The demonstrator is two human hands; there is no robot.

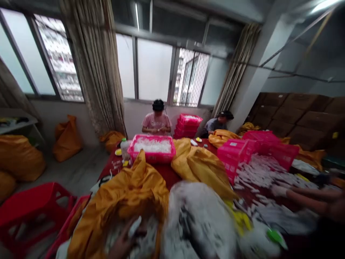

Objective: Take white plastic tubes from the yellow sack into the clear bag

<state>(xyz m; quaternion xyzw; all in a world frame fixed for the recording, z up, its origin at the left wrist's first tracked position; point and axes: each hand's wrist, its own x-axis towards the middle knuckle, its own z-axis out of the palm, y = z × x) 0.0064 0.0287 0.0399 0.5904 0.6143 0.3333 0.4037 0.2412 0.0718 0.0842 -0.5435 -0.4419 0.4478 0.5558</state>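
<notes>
My left hand (124, 240) is low in the view, inside the mouth of an orange woven sack (107, 201). Its fingers are closed on a small white plastic piece (134, 226), blurred, so its exact kind cannot be made out. More whitish pieces (151, 233) lie below and around the hand in the sack. Just right of the sack stands a clear plastic bag (205, 216) with something dark in or on it. My right hand does not show.
A pink basket (151, 157) of white pieces stands on the red table (172, 174), before a seated person (156, 122). Tipped pink baskets (231, 158) and a pile of white pieces (264, 171) lie right, near another person's gloved hand (280, 190). A red stool (32, 201) is left.
</notes>
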